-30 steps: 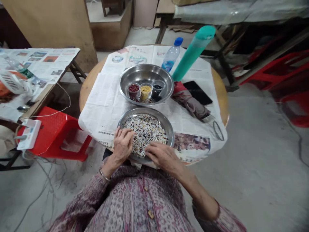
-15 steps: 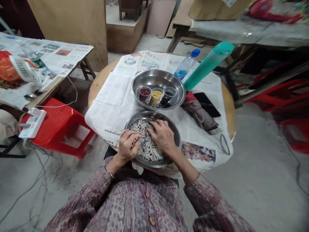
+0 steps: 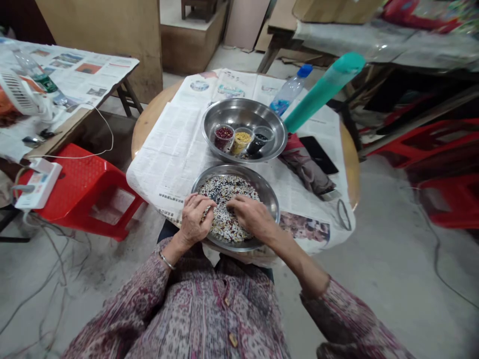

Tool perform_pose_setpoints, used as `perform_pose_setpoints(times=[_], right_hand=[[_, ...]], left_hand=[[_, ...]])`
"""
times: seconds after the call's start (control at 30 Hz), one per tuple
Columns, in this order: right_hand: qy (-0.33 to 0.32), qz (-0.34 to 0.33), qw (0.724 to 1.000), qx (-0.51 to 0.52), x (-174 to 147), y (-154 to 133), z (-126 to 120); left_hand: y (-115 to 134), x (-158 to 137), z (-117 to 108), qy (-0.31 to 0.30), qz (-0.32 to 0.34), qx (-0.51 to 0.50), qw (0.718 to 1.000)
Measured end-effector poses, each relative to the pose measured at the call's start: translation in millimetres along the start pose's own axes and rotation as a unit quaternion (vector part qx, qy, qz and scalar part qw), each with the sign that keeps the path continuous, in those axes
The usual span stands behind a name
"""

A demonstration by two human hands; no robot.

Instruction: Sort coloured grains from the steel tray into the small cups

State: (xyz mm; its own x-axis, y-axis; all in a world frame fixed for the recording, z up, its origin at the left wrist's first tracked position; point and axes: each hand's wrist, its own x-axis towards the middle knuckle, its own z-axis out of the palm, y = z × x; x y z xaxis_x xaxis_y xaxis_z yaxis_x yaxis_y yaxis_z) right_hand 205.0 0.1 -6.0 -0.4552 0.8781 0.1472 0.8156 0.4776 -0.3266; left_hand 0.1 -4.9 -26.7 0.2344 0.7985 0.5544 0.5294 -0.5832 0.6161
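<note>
A shallow steel basin (image 3: pixel 270 192) holds a spread of mixed white, dark red, yellow and black beans and grains (image 3: pixel 228 187). My left hand (image 3: pixel 197 218) rests over its left rim, fingers curled and closed; whatever is in them is hidden. Over the middle right of the grains, my right hand (image 3: pixel 252 217) has its fingertips drawn together in a pinch, and I cannot make out what they hold. Behind stands a second steel basin (image 3: pixel 239 107) with three clear cups: one of red beans (image 3: pixel 223 133), one of yellow beans (image 3: pixel 242 139) and one of black beans (image 3: pixel 259 142).
Newspaper (image 3: pixel 168 149) covers the round table. A blue-capped bottle (image 3: pixel 288 92), a green tube-shaped object (image 3: pixel 324 92), a grey-and-red cloth bundle (image 3: pixel 307 172) and a black flat device (image 3: pixel 319 154) lie right of the far basin. A red stool (image 3: pixel 82 184) bears a power strip (image 3: pixel 39 184).
My right hand has drawn its spread fingers into a pinch and moved slightly nearer me, uncovering grains at the back. My left hand stays near the rim. The whole view has shifted slightly.
</note>
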Motion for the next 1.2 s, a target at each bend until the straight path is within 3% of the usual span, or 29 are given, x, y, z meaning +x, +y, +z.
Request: perform_pose_setpoints(times=[0.17,0.3,0.47,0.63,0.73,0.83,0.97,1.2], right_hand=[[0.009,0.028,0.999,-0.033,-37.2,9.5,-20.8],[-0.01,0.014,0.999,-0.05,-53.5,6.6,-9.8],[0.007,0.037,0.999,-0.009,-26.3,8.1,14.0],[0.074,0.116,0.989,-0.047,15.3,11.1,8.3],[0.08,0.149,0.982,-0.078,25.6,4.5,6.7],[0.05,0.094,0.993,-0.042,23.0,-7.5,11.4],[-0.044,0.005,0.999,0.027,8.9,-17.8,10.7],[-0.107,-0.003,0.994,0.032,-19.0,-18.1,-20.7]], left_hand=[[0.0,0.6,-0.6,0.006,0.01,-0.011,1.0],[-0.8,0.3,-0.1,0.012,0.024,-0.011,1.0],[-2.4,-0.3,0.7,-0.001,0.012,0.009,1.0],[-3.8,-0.7,1.5,0.013,0.026,0.001,1.0],[-2.8,0.0,0.7,0.017,0.026,-0.008,0.999],[-1.3,0.7,-0.6,0.02,0.027,-0.02,0.999],[-0.6,1.1,-1.4,0.019,0.026,-0.026,0.999],[-3.3,-0.9,0.1,0.005,0.019,-0.023,1.0]])
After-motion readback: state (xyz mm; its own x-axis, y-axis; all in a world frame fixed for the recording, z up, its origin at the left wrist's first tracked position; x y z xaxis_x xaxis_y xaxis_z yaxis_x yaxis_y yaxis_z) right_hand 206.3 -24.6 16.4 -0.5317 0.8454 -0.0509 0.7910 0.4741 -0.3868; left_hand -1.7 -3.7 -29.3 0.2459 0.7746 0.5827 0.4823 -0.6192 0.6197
